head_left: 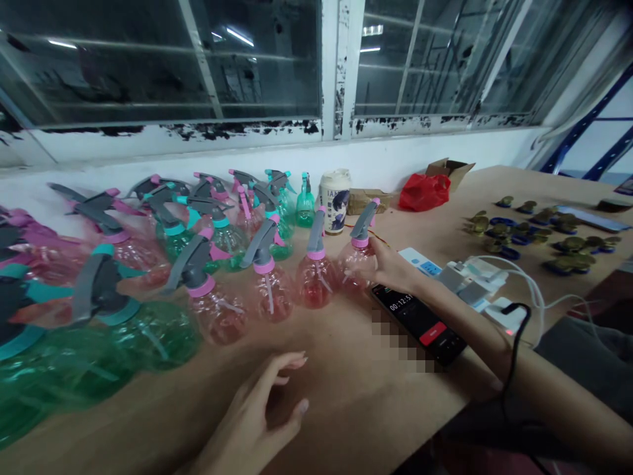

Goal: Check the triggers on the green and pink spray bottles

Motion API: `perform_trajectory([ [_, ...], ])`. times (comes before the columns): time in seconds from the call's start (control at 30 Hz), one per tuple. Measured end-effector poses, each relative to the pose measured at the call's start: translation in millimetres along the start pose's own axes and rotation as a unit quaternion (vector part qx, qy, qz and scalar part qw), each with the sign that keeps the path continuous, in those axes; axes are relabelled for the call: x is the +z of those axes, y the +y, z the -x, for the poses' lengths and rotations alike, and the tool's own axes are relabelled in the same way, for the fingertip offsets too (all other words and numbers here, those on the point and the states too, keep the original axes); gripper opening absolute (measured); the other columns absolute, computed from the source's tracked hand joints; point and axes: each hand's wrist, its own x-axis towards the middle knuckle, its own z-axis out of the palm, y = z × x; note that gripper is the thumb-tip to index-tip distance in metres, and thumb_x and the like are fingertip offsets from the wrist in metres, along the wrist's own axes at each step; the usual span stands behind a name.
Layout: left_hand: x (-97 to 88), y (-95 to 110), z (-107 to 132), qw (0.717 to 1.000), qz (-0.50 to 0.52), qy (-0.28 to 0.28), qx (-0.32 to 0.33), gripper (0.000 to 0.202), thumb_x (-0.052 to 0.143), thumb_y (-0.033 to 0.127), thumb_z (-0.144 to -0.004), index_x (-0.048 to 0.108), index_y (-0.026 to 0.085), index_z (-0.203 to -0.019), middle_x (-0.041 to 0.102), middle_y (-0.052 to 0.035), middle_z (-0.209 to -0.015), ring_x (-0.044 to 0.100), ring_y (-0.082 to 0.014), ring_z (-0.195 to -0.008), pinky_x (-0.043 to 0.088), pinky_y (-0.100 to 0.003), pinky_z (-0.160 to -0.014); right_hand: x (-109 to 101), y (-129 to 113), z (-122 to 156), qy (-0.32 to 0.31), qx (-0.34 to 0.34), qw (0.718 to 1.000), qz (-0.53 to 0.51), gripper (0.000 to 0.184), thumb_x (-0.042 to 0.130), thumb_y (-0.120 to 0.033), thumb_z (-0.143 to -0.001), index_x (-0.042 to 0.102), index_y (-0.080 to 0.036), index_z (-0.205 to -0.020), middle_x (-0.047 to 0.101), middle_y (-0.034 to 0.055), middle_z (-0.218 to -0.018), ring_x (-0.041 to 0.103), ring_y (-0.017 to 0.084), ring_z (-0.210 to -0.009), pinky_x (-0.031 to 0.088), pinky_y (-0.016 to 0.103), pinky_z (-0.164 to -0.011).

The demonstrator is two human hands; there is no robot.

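My right hand (pixel 390 264) is closed around the side of a clear pink spray bottle (pixel 353 269) with a grey and pink trigger head. That bottle stands upright on the table at the right end of the front row. Just left of it is another pink spray bottle (pixel 316 280), and a third pink spray bottle (pixel 271 293) comes after that. Over the bare tabletop in front of the row, my left hand (pixel 260 402) is open, with thumb and fingers apart and nothing in them. Nearest to it is a tilted-looking pink spray bottle (pixel 217 313).
Several green spray bottles (pixel 153 333) crowd the left side. Behind the row stand a paper cup (pixel 336 204) and a red plastic bag (pixel 424 192). A phone (pixel 420 323) with a running timer lies under my right forearm, near chargers with cables (pixel 469 284). Brass-coloured parts (pixel 573 244) lie far right.
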Motion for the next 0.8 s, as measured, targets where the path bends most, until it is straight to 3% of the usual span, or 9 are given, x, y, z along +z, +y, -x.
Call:
perform_trajectory([
  [0.17, 1.2, -4, 1, 0.999, -0.01, -0.028, -0.014, 0.037, 0.054, 0.022, -0.082, 0.043, 0.037, -0.114, 0.058, 0.0026, -0.118, 0.059, -0.019, -0.099, 0.049, -0.04, -0.089, -1, -1, 0, -0.001, 0.002, 1.0, 0.007, 0.06, 0.066, -0.05, -0.068, 0.048, -0.017, -0.115, 0.059, 0.0135, -0.111, 0.056, 0.03, -0.102, 0.045, 0.046, -0.086],
  [0.3, -2.5, -3, 8, 0.999, -0.027, -0.03, -0.027, 0.037, 0.052, 0.023, -0.082, 0.042, 0.039, -0.114, 0.059, 0.004, -0.118, 0.06, -0.019, -0.099, 0.05, -0.04, -0.087, -4, -7, 16, 0.018, 0.006, 1.0, 0.014, 0.073, 0.066, -0.051, -0.069, 0.039, -0.017, -0.127, 0.052, 0.0159, -0.126, 0.05, 0.031, -0.115, 0.042, 0.048, -0.093],
  [0.4, -11.8, -2, 18, 0.998, -0.053, -0.024, -0.03, 0.036, 0.05, 0.026, -0.083, 0.041, 0.041, -0.115, 0.06, 0.0054, -0.117, 0.062, -0.0196, -0.096, 0.051, -0.041, -0.084, -4, -26, 44, 0.071, 0.036, 0.996, 0.03, 0.075, 0.061, -0.051, -0.074, 0.032, -0.014, -0.132, 0.046, 0.0202, -0.132, 0.047, 0.034, -0.118, 0.04, 0.052, -0.094],
  [0.5, -27.0, 1, 33, 0.996, -0.079, -0.014, -0.046, 0.032, 0.048, 0.031, -0.085, 0.042, 0.043, -0.114, 0.061, 0.0071, -0.114, 0.063, -0.0194, -0.094, 0.053, -0.039, -0.082, 4, -63, 74, 0.129, 0.064, 0.988, 0.05, 0.059, 0.059, -0.046, -0.078, 0.04, -0.017, -0.127, 0.054, 0.0158, -0.123, 0.051, 0.032, -0.114, 0.042, 0.05, -0.093],
  [0.57, -38.4, 1, 47, 0.994, -0.089, -0.005, -0.067, 0.03, 0.046, 0.034, -0.086, 0.042, 0.044, -0.114, 0.063, 0.0075, -0.111, 0.065, -0.0192, -0.092, 0.055, -0.036, -0.077, 13, -94, 87, 0.107, 0.036, 0.993, 0.034, 0.048, 0.058, -0.043, -0.08, 0.046, -0.019, -0.12, 0.058, 0.0126, -0.116, 0.056, 0.029, -0.108, 0.045, 0.048, -0.091],
  [0.63, -49.4, -3, 63, 0.992, -0.095, 0.003, -0.082, 0.028, 0.044, 0.036, -0.088, 0.041, 0.044, -0.115, 0.064, 0.0078, -0.11, 0.065, -0.0192, -0.091, 0.056, -0.034, -0.075, 26, -125, 92, 0.046, -0.012, 0.999, 0.008, 0.036, 0.057, -0.038, -0.082, 0.051, -0.023, -0.114, 0.06, 0.0084, -0.111, 0.057, 0.026, -0.106, 0.047, 0.044, -0.089],
  [0.8, -75.8, -23, 121, 0.989, -0.106, 0.063, -0.082, 0.027, 0.047, 0.034, -0.087, 0.046, 0.04, -0.114, 0.062, 0.0058, -0.114, 0.06, -0.021, -0.104, 0.05, -0.034, -0.088, 67, -189, 80, -0.113, -0.107, 0.984, -0.09, 0.025, 0.054, -0.028, -0.085, 0.052, -0.026, -0.11, 0.059, 0.0031, -0.113, 0.057, 0.018, -0.106, 0.048, 0.035, -0.091],
])
